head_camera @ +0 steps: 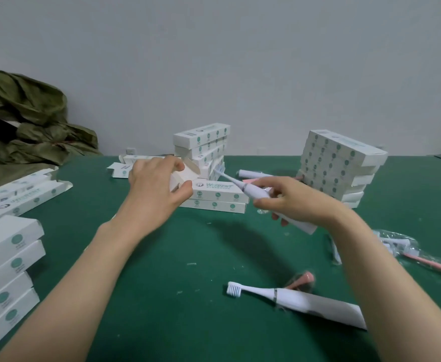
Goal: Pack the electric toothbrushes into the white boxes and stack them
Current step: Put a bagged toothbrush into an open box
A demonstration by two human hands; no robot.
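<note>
Fingers of the left hand [156,189] curl round an open box [181,176], held above a flat box [219,190] printed with what looks like "WISDENT". Fingers of the right hand [292,202] pinch a white toothbrush [250,190], bristles toward that opening. Bare green desk [188,257] lies between the forearms.

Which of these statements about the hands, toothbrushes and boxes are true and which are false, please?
1. The right hand grips a white electric toothbrush. True.
2. The left hand rests flat on the green table. False: it holds an open white cardboard box.
3. A second white electric toothbrush lies on the table. True.
4. The toothbrush in the clear plastic bag is blue. False: it is pink.
</note>
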